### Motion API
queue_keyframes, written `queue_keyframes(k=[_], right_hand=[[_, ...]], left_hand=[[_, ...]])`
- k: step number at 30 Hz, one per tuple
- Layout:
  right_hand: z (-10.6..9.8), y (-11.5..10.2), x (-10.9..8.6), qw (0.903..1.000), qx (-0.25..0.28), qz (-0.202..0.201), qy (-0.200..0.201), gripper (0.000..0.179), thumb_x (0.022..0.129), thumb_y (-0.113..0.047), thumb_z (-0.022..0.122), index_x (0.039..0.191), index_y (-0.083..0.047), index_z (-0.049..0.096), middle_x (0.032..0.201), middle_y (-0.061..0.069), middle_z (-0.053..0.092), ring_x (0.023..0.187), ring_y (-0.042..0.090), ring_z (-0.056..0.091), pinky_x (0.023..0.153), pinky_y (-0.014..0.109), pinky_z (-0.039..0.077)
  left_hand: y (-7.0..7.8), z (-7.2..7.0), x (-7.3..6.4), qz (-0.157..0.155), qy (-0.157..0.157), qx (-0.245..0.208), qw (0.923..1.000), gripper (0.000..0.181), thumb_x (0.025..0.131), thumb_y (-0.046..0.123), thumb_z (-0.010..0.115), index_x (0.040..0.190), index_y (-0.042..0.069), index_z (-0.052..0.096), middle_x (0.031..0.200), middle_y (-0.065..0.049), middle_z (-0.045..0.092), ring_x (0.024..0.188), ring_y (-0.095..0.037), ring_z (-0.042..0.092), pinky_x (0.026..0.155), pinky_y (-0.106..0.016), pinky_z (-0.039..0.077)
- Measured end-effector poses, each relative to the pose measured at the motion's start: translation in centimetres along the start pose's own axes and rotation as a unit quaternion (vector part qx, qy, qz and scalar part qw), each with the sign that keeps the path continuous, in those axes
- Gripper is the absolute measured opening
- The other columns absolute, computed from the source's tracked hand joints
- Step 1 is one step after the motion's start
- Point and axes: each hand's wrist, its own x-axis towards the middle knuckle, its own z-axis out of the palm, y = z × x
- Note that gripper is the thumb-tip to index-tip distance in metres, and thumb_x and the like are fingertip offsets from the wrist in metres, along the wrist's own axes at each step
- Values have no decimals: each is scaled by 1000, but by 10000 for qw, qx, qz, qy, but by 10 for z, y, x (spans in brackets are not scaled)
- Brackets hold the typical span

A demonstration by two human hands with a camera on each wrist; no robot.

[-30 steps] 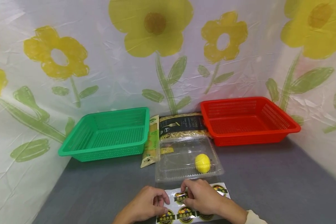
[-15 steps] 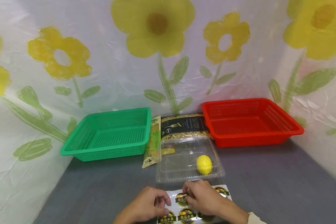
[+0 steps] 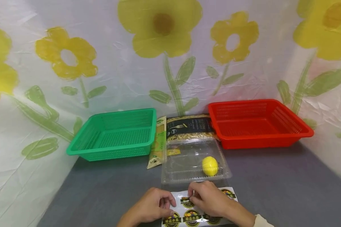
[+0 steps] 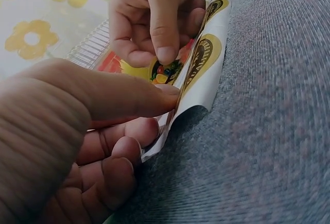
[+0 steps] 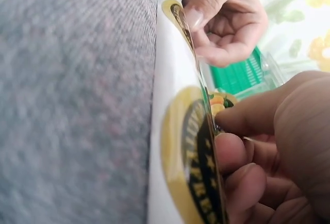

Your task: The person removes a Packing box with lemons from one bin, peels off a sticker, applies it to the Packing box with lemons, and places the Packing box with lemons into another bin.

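Note:
A white sheet of round black-and-gold stickers [image 3: 177, 196] lies at the table's near side in the head view. My left hand [image 3: 153, 205] pinches its left edge, thumb above and fingers below, as the left wrist view shows. At a sticker [image 3: 188, 202] in the upper row, my right hand [image 3: 208, 197] pinches with thumb and forefinger. That sticker's fruit-printed part [image 4: 166, 73] appears raised off the sheet in the left wrist view. The right wrist view shows the sheet [image 5: 170, 62] edge-on, and my right fingers partly hide the sticker.
Just beyond the sheet stands a clear plastic container [image 3: 184, 162] with a yellow lemon-like fruit [image 3: 210, 166] showing in it. Behind are a pasta bag [image 3: 190, 127] and another food packet [image 3: 158, 142]. A green basket [image 3: 113, 151] stands left, a red basket [image 3: 260, 142] right.
The head view has shifted slightly, so everything sits farther right. The upper part of the sticker at my right fingertips now looks bent up. Both hands stay in nearly the same place on the sheet.

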Motion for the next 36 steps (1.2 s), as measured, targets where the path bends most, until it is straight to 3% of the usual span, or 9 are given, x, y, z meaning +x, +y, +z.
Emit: queue_keyframes(k=[6,10,15,20,27,36], right_hand=[[-4,-3,0,9998,103,-97,-138,12,94,-11,69,90,-21,64,57,-22,42,49,-10,35,48,13,36],[-9,-6,-2,9994,265,-111,-201,13,94,-11,69,89,-22,64,56,-21,41,47,-10,37,48,13,37],[-19,-12,-1,9965,677,128,-468,11,96,-15,69,89,-22,65,56,-18,43,46,-6,43,52,17,44],[-32,-21,1,9914,1058,383,-668,10,95,-17,70,89,-23,66,58,-17,44,50,-4,41,53,18,41],[-52,-25,6,9911,1257,-50,-446,11,92,-9,71,87,-18,67,60,-18,45,53,-5,41,50,17,40],[-74,-31,10,9953,963,-45,-91,16,87,-4,72,82,-18,67,60,-16,46,53,-3,43,50,19,40]], left_hand=[[1,1,-1,-11,40,7,10000,10,83,14,81,89,17,75,66,15,58,53,3,48,51,-17,43],[4,2,1,-14,23,5,10000,10,82,13,81,89,17,74,65,16,57,52,4,47,50,-16,41],[7,2,1,22,-17,104,9999,9,83,13,79,89,17,74,65,16,57,52,4,46,49,-16,40],[9,0,1,79,-95,320,9994,10,84,17,79,92,18,74,65,18,57,53,5,47,50,-16,41],[20,-4,0,-74,-366,533,9979,11,87,24,78,96,20,72,67,17,58,56,3,51,55,-18,45],[45,-14,2,-158,-373,951,9946,14,84,30,79,86,22,68,67,18,60,59,2,56,57,-20,48]])
